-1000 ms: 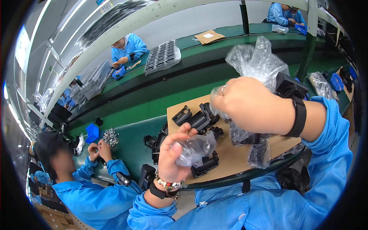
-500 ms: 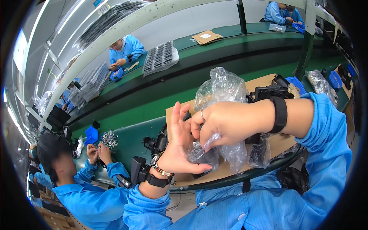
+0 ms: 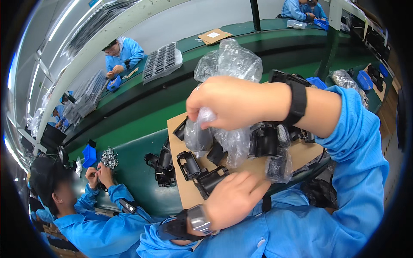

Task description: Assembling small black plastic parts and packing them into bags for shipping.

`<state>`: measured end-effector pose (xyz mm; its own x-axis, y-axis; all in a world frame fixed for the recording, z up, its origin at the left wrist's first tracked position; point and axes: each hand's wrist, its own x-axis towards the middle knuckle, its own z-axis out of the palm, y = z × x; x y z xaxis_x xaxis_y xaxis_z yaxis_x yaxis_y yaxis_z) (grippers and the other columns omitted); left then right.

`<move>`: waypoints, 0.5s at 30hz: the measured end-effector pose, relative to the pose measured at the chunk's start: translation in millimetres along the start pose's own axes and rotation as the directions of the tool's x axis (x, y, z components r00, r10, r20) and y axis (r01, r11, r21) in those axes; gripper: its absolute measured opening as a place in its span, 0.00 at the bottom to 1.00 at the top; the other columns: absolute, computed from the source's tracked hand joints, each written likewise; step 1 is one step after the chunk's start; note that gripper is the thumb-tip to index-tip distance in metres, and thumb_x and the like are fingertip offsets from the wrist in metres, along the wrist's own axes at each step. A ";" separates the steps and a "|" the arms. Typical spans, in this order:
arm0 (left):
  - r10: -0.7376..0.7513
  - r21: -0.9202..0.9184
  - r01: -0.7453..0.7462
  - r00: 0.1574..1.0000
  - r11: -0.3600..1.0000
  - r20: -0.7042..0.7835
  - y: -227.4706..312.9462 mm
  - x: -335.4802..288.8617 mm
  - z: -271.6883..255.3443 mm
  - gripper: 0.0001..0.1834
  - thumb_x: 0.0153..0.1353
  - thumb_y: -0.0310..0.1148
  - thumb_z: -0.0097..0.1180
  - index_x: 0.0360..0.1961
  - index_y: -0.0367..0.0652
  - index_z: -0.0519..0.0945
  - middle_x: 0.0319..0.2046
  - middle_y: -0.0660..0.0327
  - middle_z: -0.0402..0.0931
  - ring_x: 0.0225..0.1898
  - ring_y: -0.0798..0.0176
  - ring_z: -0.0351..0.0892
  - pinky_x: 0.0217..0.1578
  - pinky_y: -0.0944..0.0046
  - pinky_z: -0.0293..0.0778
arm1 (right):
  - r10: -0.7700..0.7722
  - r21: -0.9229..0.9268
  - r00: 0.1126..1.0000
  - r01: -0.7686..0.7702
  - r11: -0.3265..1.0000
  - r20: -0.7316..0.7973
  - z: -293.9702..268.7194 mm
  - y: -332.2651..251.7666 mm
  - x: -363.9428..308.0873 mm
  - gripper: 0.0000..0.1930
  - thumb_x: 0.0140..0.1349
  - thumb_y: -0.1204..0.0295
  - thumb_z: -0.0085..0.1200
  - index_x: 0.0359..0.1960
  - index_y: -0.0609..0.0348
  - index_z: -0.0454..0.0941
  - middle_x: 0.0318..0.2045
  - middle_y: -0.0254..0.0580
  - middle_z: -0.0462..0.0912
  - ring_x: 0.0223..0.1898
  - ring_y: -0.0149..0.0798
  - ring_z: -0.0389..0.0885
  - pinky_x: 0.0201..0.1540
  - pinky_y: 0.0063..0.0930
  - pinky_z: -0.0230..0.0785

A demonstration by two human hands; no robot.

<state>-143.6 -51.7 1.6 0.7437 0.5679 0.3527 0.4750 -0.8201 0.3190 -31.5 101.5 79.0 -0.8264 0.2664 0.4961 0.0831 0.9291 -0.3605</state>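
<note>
My right hand (image 3: 228,103) is closed, pinching the gathered top of a clear plastic bag (image 3: 198,135) above a cardboard sheet (image 3: 183,189). Whether anything is inside that bag is hard to make out. Below it, at the sheet's near edge, my left hand (image 3: 235,197) lies with its fingers stretched toward the right, holding nothing visible. Just beyond the left hand are a black plastic housing (image 3: 211,180) and another open-framed black part (image 3: 189,165). More black parts (image 3: 264,141) and a bagged black piece (image 3: 278,165) lie under and beside my right forearm.
Large clear plastic bags (image 3: 238,60) rise behind my right hand. More black housings (image 3: 161,165) sit on the green table left of the cardboard. A co-worker (image 3: 64,193) works at my left beside a blue bin (image 3: 89,155) and a pile of small metal parts (image 3: 109,158).
My left hand has dropped from beside the bag to the cardboard's near edge. The right hand still pinches the bag, shifted left and up in view. The view itself has moved.
</note>
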 end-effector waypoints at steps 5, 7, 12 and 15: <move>-0.065 0.249 0.067 0.998 0.966 -0.018 6.4 23.3 34.2 0.25 0.49 0.27 0.49 0.52 0.41 0.72 0.49 0.50 0.66 0.48 0.54 0.69 0.43 0.59 0.69 | 0.159 -0.099 0.980 -0.148 0.984 0.118 -1.4 -8.7 6.8 0.07 0.48 0.76 0.58 0.30 0.63 0.81 0.30 0.50 0.81 0.35 0.50 0.80 0.39 0.37 0.72; -0.135 0.216 0.126 0.991 0.968 0.024 6.0 26.4 40.1 0.26 0.48 0.27 0.51 0.53 0.44 0.72 0.47 0.51 0.67 0.46 0.52 0.68 0.45 0.58 0.68 | 0.184 -0.050 0.975 -0.179 0.983 0.122 -4.1 -6.6 8.1 0.06 0.48 0.75 0.58 0.27 0.63 0.82 0.30 0.50 0.80 0.35 0.50 0.79 0.39 0.36 0.71; -0.177 0.102 0.172 0.983 0.980 0.048 9.1 29.1 48.5 0.25 0.46 0.30 0.56 0.51 0.44 0.74 0.47 0.52 0.67 0.47 0.50 0.68 0.44 0.57 0.69 | 0.220 0.058 0.976 -0.219 0.974 -0.001 -13.5 0.4 7.7 0.09 0.46 0.70 0.62 0.26 0.64 0.80 0.28 0.47 0.79 0.34 0.45 0.79 0.39 0.33 0.70; -0.056 0.175 0.062 0.998 0.983 -0.041 2.4 25.0 57.2 0.20 0.47 0.32 0.59 0.45 0.41 0.75 0.49 0.51 0.68 0.51 0.50 0.68 0.44 0.57 0.70 | 0.256 0.112 0.963 -0.246 0.963 -0.084 -22.6 -4.1 2.9 0.08 0.46 0.72 0.58 0.26 0.63 0.80 0.26 0.46 0.79 0.33 0.41 0.78 0.39 0.29 0.69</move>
<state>-97.0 -43.4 -39.1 0.6963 0.6150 0.3701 0.5952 -0.7829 0.1812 -21.7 104.3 99.8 -0.7277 0.5157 0.4523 0.2207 0.8004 -0.5574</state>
